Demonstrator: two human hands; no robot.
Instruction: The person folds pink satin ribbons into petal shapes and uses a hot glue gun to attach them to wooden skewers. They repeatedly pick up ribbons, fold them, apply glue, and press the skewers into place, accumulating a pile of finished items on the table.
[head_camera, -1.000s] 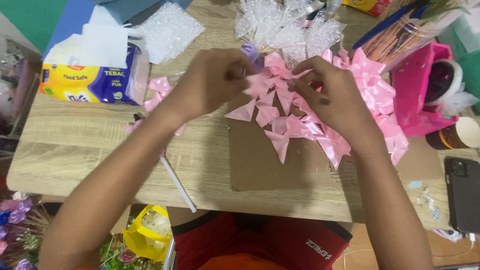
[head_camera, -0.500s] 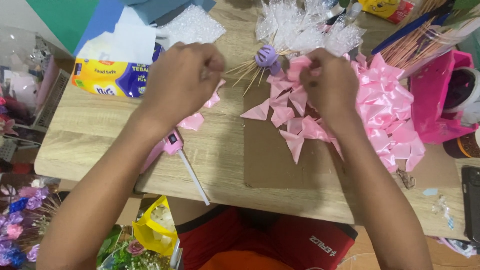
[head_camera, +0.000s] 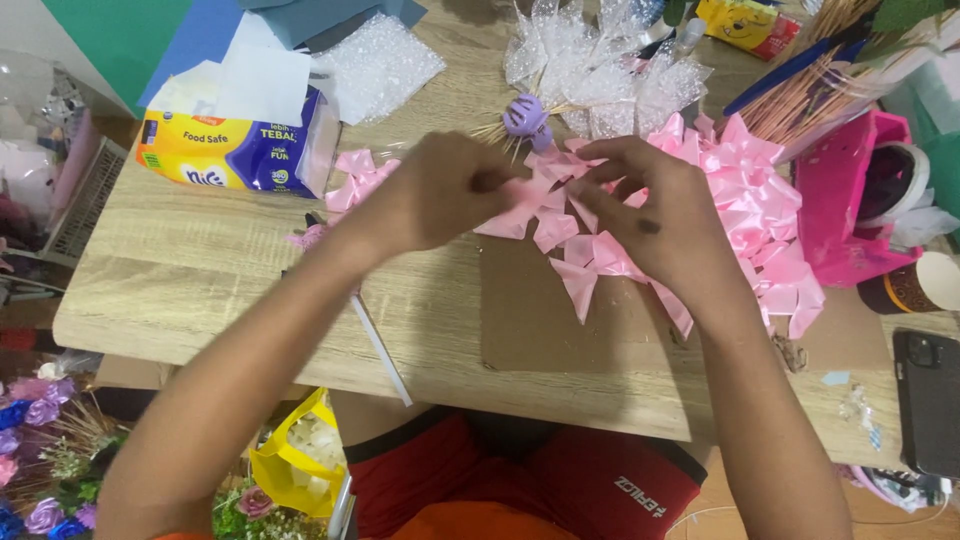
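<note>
Head view: both hands (head_camera: 445, 190) (head_camera: 660, 215) pinch a pink ribbon bow (head_camera: 520, 205).

Home craft corner, gift and bouquet making. My wooden bench (head_camera: 200, 270) carries: heap of pink ribbon bows (head_camera: 750, 200), clear cellophane wraps (head_camera: 590, 60), bundle of thin wooden sticks (head_camera: 810, 95), coloured paper sheets (head_camera: 130, 35), pack of tissues (head_camera: 235, 150), pink tray (head_camera: 835, 190). Artificial flowers (head_camera: 40, 440) sit on the floor beside my knees.

Pink ribbon bows (head_camera: 752, 205), a purple flower (head_camera: 524, 114), a yellow-and-blue tissue pack (head_camera: 236, 150), a magenta basket (head_camera: 838, 200).
</note>
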